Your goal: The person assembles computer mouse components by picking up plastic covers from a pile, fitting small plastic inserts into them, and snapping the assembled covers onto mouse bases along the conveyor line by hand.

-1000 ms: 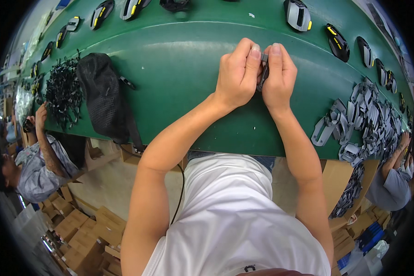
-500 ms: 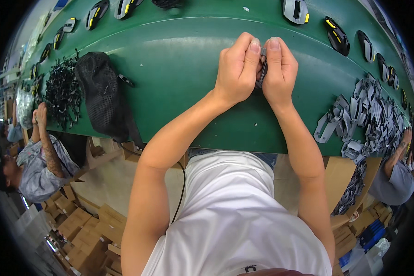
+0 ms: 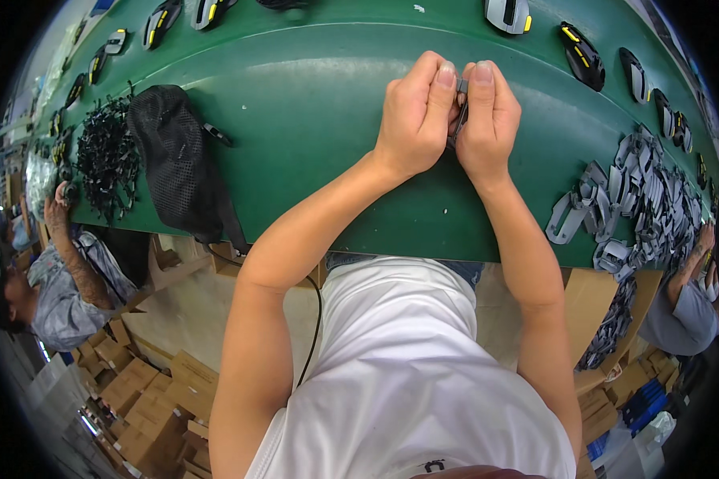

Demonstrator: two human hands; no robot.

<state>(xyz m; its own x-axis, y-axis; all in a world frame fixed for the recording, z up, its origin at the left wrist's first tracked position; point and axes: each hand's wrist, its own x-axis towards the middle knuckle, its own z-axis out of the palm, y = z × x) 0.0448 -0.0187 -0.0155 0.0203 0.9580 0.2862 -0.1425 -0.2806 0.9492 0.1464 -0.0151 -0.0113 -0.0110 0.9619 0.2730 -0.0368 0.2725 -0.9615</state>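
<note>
My left hand [image 3: 411,124] and my right hand [image 3: 490,124] are held close together above the green work surface [image 3: 311,152]. Between them they pinch a small grey plastic part [image 3: 461,86], both thumbs pressed against it from above. Most of it is hidden by my fingers; only a grey end and a dark edge show in the gap. To the right lies a heap of grey plastic pieces [image 3: 643,191], some with long slots. On the left is a pile of small black parts [image 3: 106,160], beside a black mesh bag [image 3: 172,152].
Grey, black and yellow mouse-shaped shells [image 3: 581,57] line the far strip. A small black piece [image 3: 216,135] lies beside the bag. Co-workers sit at left [image 3: 76,279] and right [image 3: 679,311]. Cardboard boxes [image 3: 148,399] stand on the floor; an open box [image 3: 611,327] holds grey pieces.
My hands stay closed around the grey part, with only a slight shift. At the left, the co-worker's hands have moved. The view has tilted very slightly.
</note>
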